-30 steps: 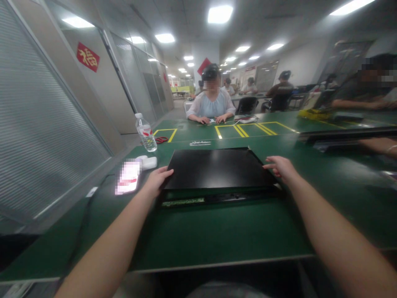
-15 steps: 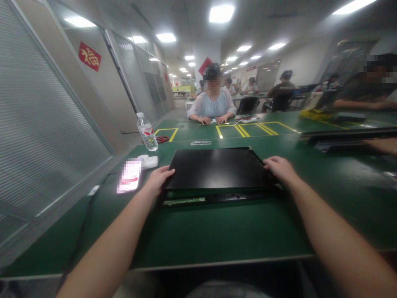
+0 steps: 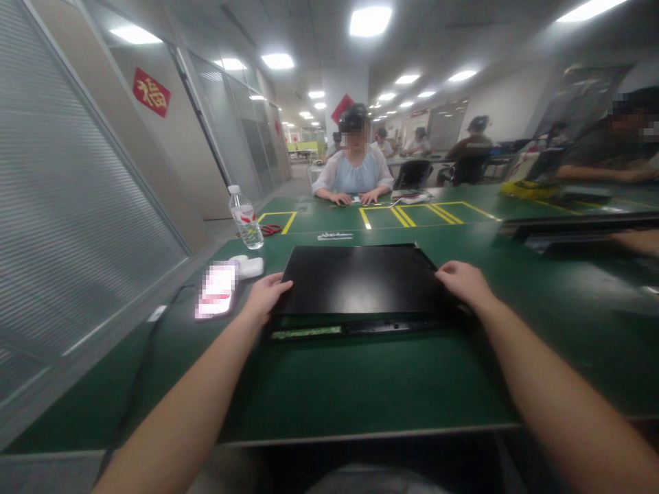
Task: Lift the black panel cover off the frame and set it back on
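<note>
A flat black display panel lies before me, its glossy face up and a patch of ceiling light reflected in it. My left hand grips its left edge, thumb on top and the fingers hidden beneath. At the opposite edge, my right hand pinches the panel near its right side. Under the panel's near edge shows a dark frame resting on the table. A strip of green circuit board is visible along the left part of that frame.
On the green table, a lit phone, a white case, a water bottle and red-handled scissors stand to the left. A person sits opposite. Black parts and another person's hand are at right.
The whole view has shifted very slightly. Both hands keep their hold on the display panel, which has hardly moved.
</note>
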{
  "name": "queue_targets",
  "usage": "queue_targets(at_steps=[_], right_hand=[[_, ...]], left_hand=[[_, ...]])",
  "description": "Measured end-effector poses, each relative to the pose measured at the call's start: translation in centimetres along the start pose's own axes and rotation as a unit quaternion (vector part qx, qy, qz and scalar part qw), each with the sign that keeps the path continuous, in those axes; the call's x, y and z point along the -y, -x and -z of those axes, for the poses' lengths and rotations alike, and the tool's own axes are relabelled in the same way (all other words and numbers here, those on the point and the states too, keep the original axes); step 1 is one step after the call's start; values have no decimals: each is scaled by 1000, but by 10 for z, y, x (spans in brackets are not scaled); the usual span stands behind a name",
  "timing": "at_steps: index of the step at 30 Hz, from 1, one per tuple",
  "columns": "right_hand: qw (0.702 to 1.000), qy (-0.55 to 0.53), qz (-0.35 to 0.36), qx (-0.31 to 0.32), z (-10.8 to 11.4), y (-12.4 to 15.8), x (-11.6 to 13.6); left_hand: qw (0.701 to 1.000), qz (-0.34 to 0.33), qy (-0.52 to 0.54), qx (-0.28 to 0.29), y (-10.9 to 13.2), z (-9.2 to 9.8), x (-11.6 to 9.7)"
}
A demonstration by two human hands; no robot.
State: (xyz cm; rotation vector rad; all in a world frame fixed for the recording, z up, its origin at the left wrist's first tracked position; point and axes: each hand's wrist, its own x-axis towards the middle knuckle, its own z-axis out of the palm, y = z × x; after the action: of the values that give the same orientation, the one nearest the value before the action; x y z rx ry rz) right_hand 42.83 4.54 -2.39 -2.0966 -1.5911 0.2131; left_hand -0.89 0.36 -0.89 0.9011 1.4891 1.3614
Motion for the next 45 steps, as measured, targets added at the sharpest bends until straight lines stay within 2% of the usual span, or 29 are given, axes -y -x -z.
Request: queue_targets(at_steps=[6,14,22,31,37,41,45], right_hand=[[1000,7,-2,-4,1,-2,-3],[998,31,41,36,7,0,-1],[999,5,29,28,4,-6,-7],[997,-69,-22,35,7,-2,-2],[992,-102,-61,35,6,-1,-1],[991,-115,-62,33,5,-3,-3],[991,-120,-55,27,4,-4,-3]], left_hand=[[1000,1,-3,-11,-2,3,0],[1000,4,6,-28,-4,5,-5],[999,-12,-22,-39,-7,10,-3],[979,-54,-189,-47,-14,14,6],[963,-63,-259,-45,-11,10,7],[951,-76,-297,-43,-10,10,7],[928,-102,-358,-17,-11,11,8]])
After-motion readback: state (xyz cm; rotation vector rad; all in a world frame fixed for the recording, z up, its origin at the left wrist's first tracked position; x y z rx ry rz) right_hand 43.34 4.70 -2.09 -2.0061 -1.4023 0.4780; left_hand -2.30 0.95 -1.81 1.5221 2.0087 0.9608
